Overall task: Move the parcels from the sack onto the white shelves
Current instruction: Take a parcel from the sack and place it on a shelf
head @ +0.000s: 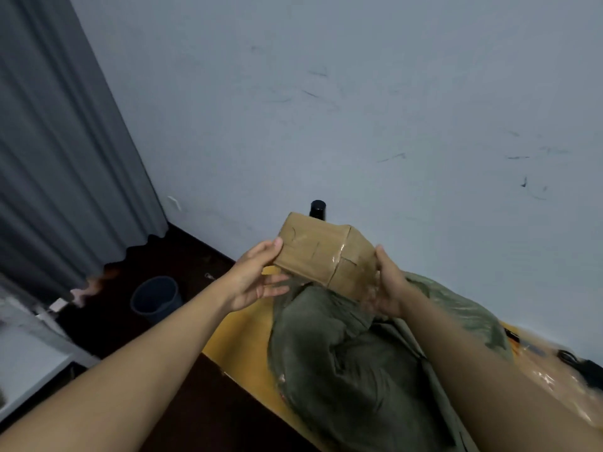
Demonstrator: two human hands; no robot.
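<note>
Gripping one parcel (321,252) above one sack (352,363): left hand (256,278), right hand (388,285).

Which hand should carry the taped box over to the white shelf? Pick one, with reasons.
Left, probably. The white shelf shows at the left edge, on the left hand's side. The right hand cups the box's far side, above the green sack.

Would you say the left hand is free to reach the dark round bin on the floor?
Probably not yet: the left hand and right hand hold the brown taped cardboard parcel, though nothing blocks the dark round bin.
</note>
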